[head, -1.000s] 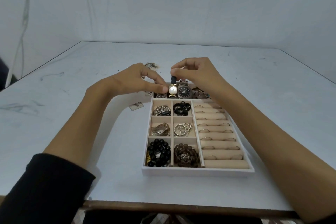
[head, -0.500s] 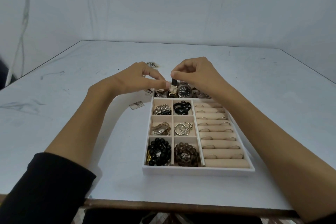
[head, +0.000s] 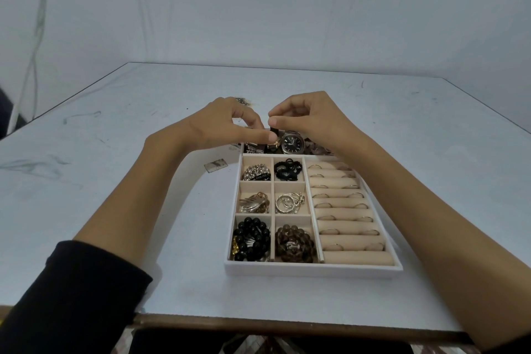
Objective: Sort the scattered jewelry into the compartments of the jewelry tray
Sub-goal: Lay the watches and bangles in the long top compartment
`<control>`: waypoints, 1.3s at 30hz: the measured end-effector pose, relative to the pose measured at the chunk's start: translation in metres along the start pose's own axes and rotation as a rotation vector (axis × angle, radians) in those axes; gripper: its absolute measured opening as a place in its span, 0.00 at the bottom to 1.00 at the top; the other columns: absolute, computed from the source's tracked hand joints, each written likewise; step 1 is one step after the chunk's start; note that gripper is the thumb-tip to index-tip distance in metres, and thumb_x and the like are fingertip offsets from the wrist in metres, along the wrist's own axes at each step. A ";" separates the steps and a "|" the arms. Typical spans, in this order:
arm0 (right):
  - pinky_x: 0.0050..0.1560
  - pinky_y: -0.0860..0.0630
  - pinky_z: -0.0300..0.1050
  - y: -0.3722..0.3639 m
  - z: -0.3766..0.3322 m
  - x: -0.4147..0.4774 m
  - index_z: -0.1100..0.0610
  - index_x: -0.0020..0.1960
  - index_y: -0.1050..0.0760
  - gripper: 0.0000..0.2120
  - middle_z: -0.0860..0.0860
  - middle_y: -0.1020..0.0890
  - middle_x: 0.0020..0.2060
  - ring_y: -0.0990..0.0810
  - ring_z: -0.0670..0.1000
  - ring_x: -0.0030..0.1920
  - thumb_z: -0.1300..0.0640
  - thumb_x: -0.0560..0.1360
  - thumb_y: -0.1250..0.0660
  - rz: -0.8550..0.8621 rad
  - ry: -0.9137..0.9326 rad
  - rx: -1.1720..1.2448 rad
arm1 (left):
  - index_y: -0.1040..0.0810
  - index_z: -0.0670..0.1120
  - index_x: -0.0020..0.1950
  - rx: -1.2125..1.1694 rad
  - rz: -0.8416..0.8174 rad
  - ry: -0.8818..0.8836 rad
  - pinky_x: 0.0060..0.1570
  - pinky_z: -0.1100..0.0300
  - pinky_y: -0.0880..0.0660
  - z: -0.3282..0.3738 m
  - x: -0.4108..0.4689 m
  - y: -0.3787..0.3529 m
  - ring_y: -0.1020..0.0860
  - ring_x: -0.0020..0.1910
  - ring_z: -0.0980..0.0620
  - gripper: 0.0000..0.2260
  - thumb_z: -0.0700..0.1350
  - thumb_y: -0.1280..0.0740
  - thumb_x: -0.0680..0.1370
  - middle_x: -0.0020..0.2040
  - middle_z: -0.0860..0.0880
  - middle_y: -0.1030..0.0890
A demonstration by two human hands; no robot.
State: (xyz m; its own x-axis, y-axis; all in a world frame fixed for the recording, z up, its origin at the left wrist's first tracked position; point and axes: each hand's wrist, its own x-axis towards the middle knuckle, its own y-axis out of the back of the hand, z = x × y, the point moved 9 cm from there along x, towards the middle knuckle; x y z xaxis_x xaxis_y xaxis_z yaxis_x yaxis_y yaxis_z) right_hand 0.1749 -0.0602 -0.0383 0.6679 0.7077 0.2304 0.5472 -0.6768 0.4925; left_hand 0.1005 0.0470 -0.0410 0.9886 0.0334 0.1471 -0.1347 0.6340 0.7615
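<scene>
White-framed, beige-lined jewelry tray point(head: 313, 269) is set on the pale grey worktop point(head: 115, 152), near its front edge.

Small gold watch with a black strap point(head: 273, 144) is held over the long rear compartment of the tray, just left of a dark-dialled, steel-cased watch point(head: 292, 143) lying there.
- Right hand point(head: 313, 118): thumb and forefinger are pinched together on the upper end of the strap.
- Left hand point(head: 227, 126): thumb and curled fingers are clamped on the gold case from the left, and the dial is covered.
- Contact between the small gold watch and the compartment floor cannot be told.

Six square compartments, noted rear to front:
- Left column: silver chain bracelet point(head: 256, 173), silver leaf-shaped brooch point(head: 254, 202), black bead bracelet point(head: 252, 238).
- Right column: black elastic loops point(head: 288, 170), silver bangles point(head: 288, 202), brown bead bracelet point(head: 293, 243).

Beige ring rolls point(head: 344, 211) fill the right section, with thin rings seated between them.

A small pale tag point(head: 216, 165) lies on the worktop just beside the tray's rear left corner. A small dark item point(head: 242, 100) is seen beyond the left hand, too hidden to identify. A black sleeve point(head: 71, 296) covers the left forearm.
</scene>
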 end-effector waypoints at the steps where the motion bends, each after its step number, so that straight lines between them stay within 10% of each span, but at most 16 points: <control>1: 0.42 0.24 0.33 0.000 0.001 0.000 0.58 0.50 0.18 0.10 0.51 0.15 0.40 0.17 0.44 0.41 0.55 0.71 0.26 -0.001 -0.009 0.010 | 0.16 0.55 0.39 0.000 -0.001 0.003 0.60 0.58 0.30 0.000 0.000 0.000 0.21 0.52 0.59 0.19 0.69 0.31 0.63 0.47 0.56 0.16; 10: 0.52 0.24 0.42 0.001 0.005 0.000 0.56 0.49 0.18 0.08 0.54 0.15 0.44 0.17 0.49 0.46 0.54 0.71 0.27 -0.026 -0.028 0.025 | 0.17 0.51 0.38 -0.022 -0.006 0.030 0.59 0.63 0.34 -0.001 0.000 -0.002 0.24 0.55 0.58 0.11 0.58 0.25 0.67 0.48 0.51 0.17; 25: 0.35 0.31 0.40 0.000 -0.001 -0.002 0.51 0.48 0.17 0.07 0.54 0.19 0.35 0.28 0.44 0.30 0.50 0.73 0.29 -0.025 0.015 -0.047 | 0.18 0.49 0.40 -0.004 -0.044 0.104 0.48 0.69 0.35 -0.006 0.002 -0.007 0.25 0.56 0.57 0.10 0.55 0.26 0.71 0.52 0.50 0.19; 30: 0.48 0.23 0.56 -0.003 -0.001 0.000 0.51 0.49 0.18 0.08 0.59 0.16 0.41 0.19 0.61 0.45 0.49 0.75 0.31 -0.037 0.054 -0.117 | 0.19 0.48 0.40 -0.013 -0.050 0.111 0.49 0.65 0.33 -0.003 0.001 -0.008 0.24 0.54 0.56 0.12 0.56 0.25 0.69 0.49 0.51 0.18; 39: 0.37 0.33 0.42 -0.004 0.003 0.000 0.52 0.50 0.19 0.09 0.61 0.18 0.39 0.27 0.49 0.33 0.49 0.76 0.32 -0.064 0.040 -0.115 | 0.18 0.48 0.41 -0.006 -0.039 0.129 0.49 0.68 0.34 -0.005 0.000 -0.007 0.24 0.55 0.56 0.11 0.56 0.27 0.70 0.52 0.50 0.19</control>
State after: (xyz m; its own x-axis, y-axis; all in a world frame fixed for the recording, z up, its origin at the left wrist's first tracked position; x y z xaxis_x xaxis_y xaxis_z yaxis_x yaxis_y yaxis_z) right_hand 0.1745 -0.0582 -0.0431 0.6118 0.7576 0.2275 0.5248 -0.6039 0.5999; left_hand 0.1021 0.0468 -0.0495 0.9936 0.1077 0.0344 -0.0959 0.6412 0.7614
